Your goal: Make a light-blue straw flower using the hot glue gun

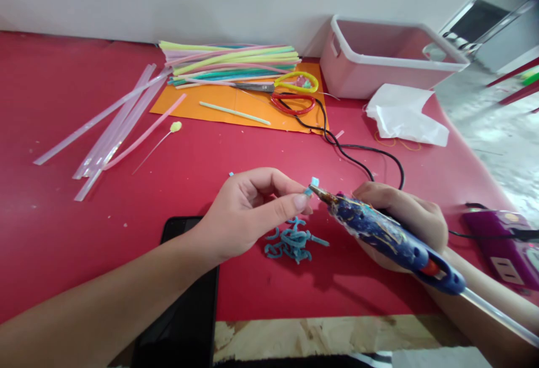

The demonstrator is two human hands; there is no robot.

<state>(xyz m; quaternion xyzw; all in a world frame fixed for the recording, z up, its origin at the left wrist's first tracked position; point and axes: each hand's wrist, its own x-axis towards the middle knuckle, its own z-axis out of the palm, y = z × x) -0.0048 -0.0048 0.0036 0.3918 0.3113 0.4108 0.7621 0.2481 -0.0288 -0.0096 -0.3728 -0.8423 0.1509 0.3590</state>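
Two bare hands are positioned above a smooth red tabletop [248, 300]. The left hand [252, 205] pinches a small light-blue piece [315, 182] between thumb and fingers; the piece projects just beyond the fingertips. The right hand [408, 216] is wrapped around a blue, residue-streaked plastic glue gun [383, 233], a clear rod-shaped stick [497, 314] protruding from its rear. The gun's tapered brown metal nozzle [322, 194] stands at the piece; contact appears likely but cannot be confirmed from this angle. A tangled pile of fuzzy, curled blue stems [295, 243] lies below the left fingertips.
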